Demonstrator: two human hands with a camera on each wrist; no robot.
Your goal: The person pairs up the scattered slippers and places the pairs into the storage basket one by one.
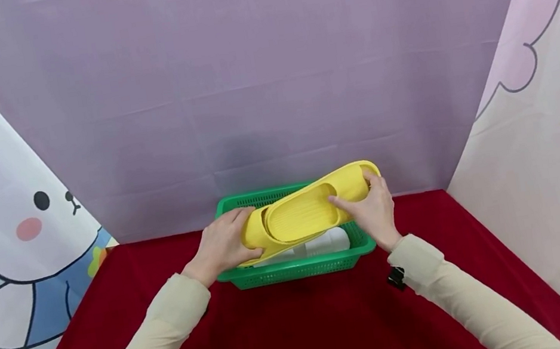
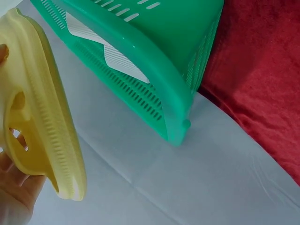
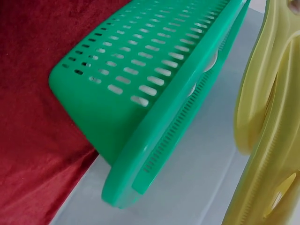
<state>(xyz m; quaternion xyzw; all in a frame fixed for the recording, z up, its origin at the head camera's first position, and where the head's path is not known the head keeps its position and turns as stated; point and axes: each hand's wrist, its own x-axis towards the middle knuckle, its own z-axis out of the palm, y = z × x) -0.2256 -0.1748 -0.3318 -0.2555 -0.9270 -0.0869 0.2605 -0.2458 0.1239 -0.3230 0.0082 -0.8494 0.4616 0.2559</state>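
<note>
Both hands hold a pair of yellow slippers (image 1: 302, 213), fitted together toe to heel, tilted with the right end higher. My left hand (image 1: 220, 244) grips the left end, its thumb on the near side and its fingers over the far side. At the other end, my right hand (image 1: 372, 212) pinches the slippers, thumb on the inner edge and fingers over the toe strap. Beneath them is a green basket (image 1: 294, 270) with slotted sides. White ribbed-soled items (image 1: 328, 242) lie inside it, partly hidden by the slippers. The right wrist view shows the slippers (image 3: 262, 154) beside the basket's rim.
A red cloth (image 1: 303, 328) covers the table under the basket. Behind the basket rises a lilac curtain (image 1: 266, 80). Printed panels stand on both sides, the left one with a cartoon rabbit (image 1: 23, 237).
</note>
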